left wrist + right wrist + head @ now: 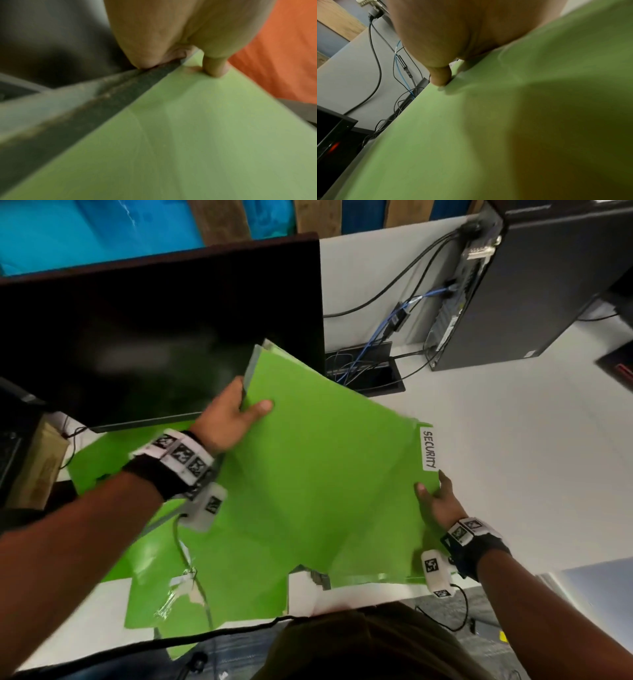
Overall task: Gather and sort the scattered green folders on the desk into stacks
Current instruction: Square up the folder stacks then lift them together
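A bundle of green folders (pixel 325 474) is held tilted above the desk, its top one bearing a white "SECURITY" label (pixel 430 449) at the right edge. My left hand (pixel 236 414) grips the bundle's far left edge, thumb on top (pixel 216 67) and fingers underneath. My right hand (pixel 436 501) pinches the near right edge just below the label, thumb on the green cover (pixel 441 78). More green folders (pixel 205 583) lie scattered on the desk beneath, partly hidden by the bundle and my arms.
A dark monitor (pixel 154 337) stands at the back left. A black computer tower (pixel 534 285) with cables (pixel 387 330) stands at the back right, beside a cable box (pixel 366 374). The white desk (pixel 513 457) stretches to the right. A cardboard box (pixel 41 460) sits far left.
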Demonstrator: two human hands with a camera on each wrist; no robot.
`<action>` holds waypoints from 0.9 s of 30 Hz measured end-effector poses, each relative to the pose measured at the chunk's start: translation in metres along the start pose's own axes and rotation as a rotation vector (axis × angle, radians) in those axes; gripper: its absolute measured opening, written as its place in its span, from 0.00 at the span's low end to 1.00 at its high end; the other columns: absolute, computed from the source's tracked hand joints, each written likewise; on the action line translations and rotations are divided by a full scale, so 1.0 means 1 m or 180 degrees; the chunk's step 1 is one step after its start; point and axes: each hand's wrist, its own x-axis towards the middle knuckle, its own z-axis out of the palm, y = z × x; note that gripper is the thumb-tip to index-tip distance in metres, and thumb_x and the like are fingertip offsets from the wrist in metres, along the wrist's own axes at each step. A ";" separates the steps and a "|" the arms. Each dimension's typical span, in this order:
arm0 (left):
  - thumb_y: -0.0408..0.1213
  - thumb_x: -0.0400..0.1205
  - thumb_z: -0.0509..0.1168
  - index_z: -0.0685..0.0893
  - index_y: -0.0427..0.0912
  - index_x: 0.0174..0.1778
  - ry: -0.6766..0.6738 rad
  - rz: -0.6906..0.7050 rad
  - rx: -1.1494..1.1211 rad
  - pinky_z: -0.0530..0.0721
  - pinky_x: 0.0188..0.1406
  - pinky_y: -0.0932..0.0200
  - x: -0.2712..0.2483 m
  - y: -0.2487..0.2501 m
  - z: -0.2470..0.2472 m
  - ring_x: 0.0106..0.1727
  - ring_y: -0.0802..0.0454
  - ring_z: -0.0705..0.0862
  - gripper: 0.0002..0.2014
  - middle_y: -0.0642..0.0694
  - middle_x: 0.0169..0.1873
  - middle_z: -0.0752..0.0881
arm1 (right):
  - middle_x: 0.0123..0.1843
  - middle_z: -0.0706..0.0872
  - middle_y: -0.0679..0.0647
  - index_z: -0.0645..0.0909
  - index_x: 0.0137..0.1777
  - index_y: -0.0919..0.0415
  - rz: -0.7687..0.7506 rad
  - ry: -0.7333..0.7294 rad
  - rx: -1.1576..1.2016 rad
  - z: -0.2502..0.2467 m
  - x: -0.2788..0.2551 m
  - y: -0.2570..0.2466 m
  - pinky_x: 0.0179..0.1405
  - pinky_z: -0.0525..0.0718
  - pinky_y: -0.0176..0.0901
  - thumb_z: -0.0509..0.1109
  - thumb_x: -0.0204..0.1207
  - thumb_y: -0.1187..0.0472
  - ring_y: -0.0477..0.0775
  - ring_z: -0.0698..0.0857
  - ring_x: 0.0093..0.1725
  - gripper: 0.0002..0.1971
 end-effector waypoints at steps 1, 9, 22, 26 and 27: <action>0.64 0.71 0.66 0.75 0.46 0.65 0.0073 -0.0123 0.0019 0.81 0.63 0.42 0.003 -0.005 0.014 0.61 0.45 0.84 0.33 0.44 0.60 0.85 | 0.56 0.83 0.60 0.48 0.81 0.47 0.0058 -0.0002 0.0061 -0.001 0.000 0.004 0.51 0.80 0.51 0.63 0.79 0.44 0.59 0.85 0.48 0.35; 0.48 0.79 0.68 0.76 0.37 0.64 -0.0219 -0.0412 -0.0102 0.81 0.63 0.43 0.033 0.008 0.086 0.60 0.45 0.84 0.23 0.41 0.60 0.85 | 0.41 0.86 0.58 0.55 0.72 0.40 0.0042 -0.0156 0.0268 -0.007 -0.006 0.006 0.31 0.77 0.43 0.57 0.84 0.51 0.55 0.81 0.30 0.21; 0.34 0.84 0.61 0.47 0.41 0.84 0.0372 -0.1564 0.0232 0.58 0.78 0.53 -0.015 -0.031 0.188 0.83 0.42 0.57 0.37 0.42 0.83 0.55 | 0.57 0.87 0.61 0.62 0.74 0.34 -0.0041 -0.0001 0.0434 -0.009 -0.002 0.008 0.58 0.83 0.54 0.58 0.84 0.56 0.62 0.87 0.54 0.22; 0.36 0.82 0.65 0.46 0.41 0.84 0.0020 -0.1250 0.0561 0.51 0.81 0.58 -0.019 -0.031 0.199 0.85 0.44 0.49 0.40 0.45 0.84 0.46 | 0.65 0.80 0.55 0.58 0.79 0.41 0.0012 0.0040 0.0429 -0.005 -0.006 -0.002 0.66 0.76 0.50 0.53 0.84 0.45 0.58 0.81 0.63 0.24; 0.37 0.82 0.65 0.46 0.40 0.84 -0.0179 -0.1157 0.0551 0.49 0.81 0.60 -0.020 -0.032 0.197 0.85 0.47 0.47 0.40 0.47 0.85 0.43 | 0.64 0.79 0.54 0.55 0.80 0.43 0.0076 0.0010 0.0369 -0.003 -0.006 -0.003 0.67 0.75 0.51 0.54 0.82 0.42 0.57 0.80 0.62 0.27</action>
